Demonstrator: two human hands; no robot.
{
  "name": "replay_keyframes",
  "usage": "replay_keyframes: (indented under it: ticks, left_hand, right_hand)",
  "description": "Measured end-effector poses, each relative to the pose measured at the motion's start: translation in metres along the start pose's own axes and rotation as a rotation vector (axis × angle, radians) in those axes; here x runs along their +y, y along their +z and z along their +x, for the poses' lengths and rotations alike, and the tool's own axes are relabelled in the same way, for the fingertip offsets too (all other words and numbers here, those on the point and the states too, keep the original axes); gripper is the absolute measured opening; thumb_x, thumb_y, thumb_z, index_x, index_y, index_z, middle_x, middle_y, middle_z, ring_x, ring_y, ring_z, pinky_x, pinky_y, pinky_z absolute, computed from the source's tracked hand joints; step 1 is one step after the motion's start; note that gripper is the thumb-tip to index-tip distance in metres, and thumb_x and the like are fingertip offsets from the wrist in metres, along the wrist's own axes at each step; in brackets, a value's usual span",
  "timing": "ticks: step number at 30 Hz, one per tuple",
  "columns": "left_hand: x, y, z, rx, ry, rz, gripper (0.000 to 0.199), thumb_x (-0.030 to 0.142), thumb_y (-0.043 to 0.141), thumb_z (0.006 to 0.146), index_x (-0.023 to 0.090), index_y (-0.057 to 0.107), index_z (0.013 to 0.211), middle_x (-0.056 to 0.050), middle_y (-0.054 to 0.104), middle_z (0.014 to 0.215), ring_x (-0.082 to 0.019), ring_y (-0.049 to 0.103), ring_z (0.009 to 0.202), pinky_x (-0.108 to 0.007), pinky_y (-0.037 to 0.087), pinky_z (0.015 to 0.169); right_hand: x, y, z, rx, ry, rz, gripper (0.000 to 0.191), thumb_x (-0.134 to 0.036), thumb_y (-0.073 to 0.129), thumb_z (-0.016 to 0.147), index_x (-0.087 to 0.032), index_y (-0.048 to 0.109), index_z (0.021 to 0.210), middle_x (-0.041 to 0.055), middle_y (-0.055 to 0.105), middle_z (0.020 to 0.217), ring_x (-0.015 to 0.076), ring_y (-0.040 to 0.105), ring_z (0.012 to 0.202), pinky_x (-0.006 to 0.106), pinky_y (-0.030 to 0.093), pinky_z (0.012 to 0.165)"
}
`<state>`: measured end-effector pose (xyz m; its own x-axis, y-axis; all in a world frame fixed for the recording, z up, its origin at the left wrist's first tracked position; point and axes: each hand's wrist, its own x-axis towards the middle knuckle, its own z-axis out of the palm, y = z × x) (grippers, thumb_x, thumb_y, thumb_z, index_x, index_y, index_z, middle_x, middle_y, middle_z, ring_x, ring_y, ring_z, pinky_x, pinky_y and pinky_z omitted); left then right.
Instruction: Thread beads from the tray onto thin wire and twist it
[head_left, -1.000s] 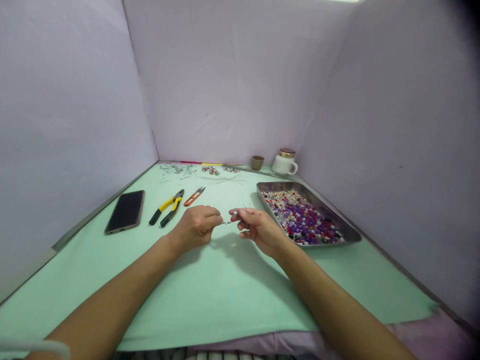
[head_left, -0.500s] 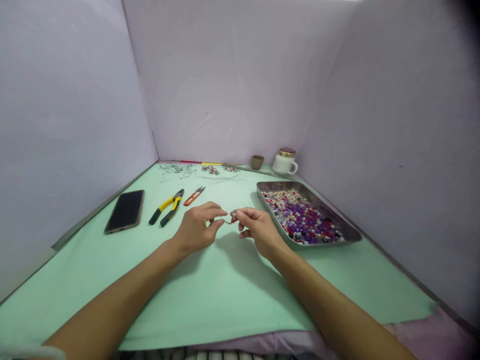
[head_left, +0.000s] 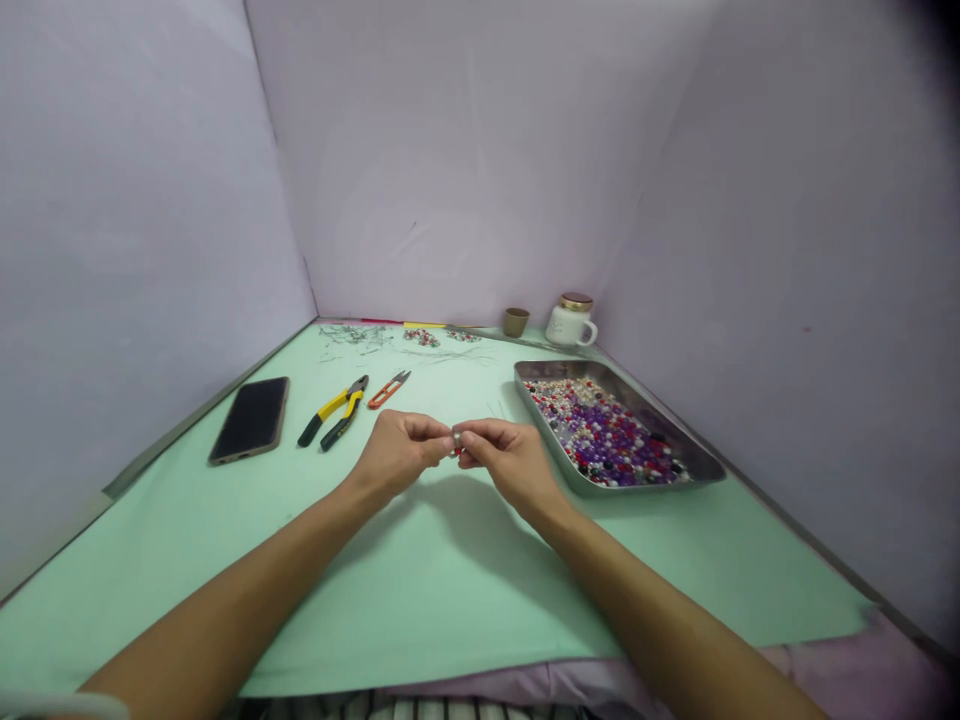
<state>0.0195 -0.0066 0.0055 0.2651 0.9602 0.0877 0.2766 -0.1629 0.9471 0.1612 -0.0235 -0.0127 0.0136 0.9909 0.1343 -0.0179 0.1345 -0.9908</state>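
Between my two hands, over the middle of the green-covered table (head_left: 450,600), is a small beaded piece (head_left: 456,445) with red and silvery-white parts. My left hand (head_left: 397,455) pinches its left side between thumb and forefinger. On its right side, the thumb and fingers of my right hand (head_left: 514,462) are closed on it. The fingertips of both hands nearly touch and cover most of the piece. To the right of my right hand stands a metal tray (head_left: 697,462) holding purple, red, white and black beads (head_left: 604,430).
Left of my hands lie a dark phone (head_left: 251,418), yellow-and-black pliers (head_left: 335,411) and orange thread snips (head_left: 388,390). Thin wires (head_left: 352,336) and beaded pieces (head_left: 421,339) are at the back, with a small cup (head_left: 515,322) and a lidded white mug (head_left: 568,325). Walls enclose the sides.
My hands have come closer together. The fingers of my left hand have closed into a pinch, and the short chain that showed between the hands is now mostly covered.
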Motion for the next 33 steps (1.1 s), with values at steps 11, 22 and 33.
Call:
replay_keyframes:
  ticks: [11,22,33]
  left_hand:
    - [-0.006,0.006,0.0,0.054,0.021,0.039,0.013,0.023,0.057,0.061,0.012,0.064,0.061,0.0,0.058,0.05,-0.009,0.05,0.049,-0.021,0.039,0.05]
    - [-0.006,0.004,0.001,-0.035,-0.018,0.092,0.011,0.02,0.055,0.062,0.011,0.062,0.061,0.001,0.056,0.049,-0.009,0.05,0.048,-0.019,0.039,0.049]
    - [-0.01,0.007,-0.001,-0.026,0.068,0.206,0.012,0.018,0.05,0.064,0.012,0.059,0.058,0.003,0.048,0.047,-0.006,0.037,0.045,-0.018,0.029,0.044]
  right_hand:
    - [0.007,-0.002,0.003,0.01,0.017,-0.055,0.013,-0.024,0.061,0.061,-0.013,0.063,0.068,0.0006,0.06,0.056,0.0115,0.055,0.051,0.027,0.047,0.055]
    - [0.01,-0.011,0.004,-0.134,-0.069,-0.186,0.01,-0.022,0.057,0.064,-0.014,0.06,0.065,0.0011,0.058,0.057,0.0101,0.052,0.052,0.023,0.042,0.052]
    - [0.014,-0.007,0.004,-0.132,-0.069,-0.186,0.007,-0.021,0.054,0.064,-0.014,0.056,0.064,-0.001,0.054,0.053,0.0094,0.049,0.05,0.023,0.04,0.051]
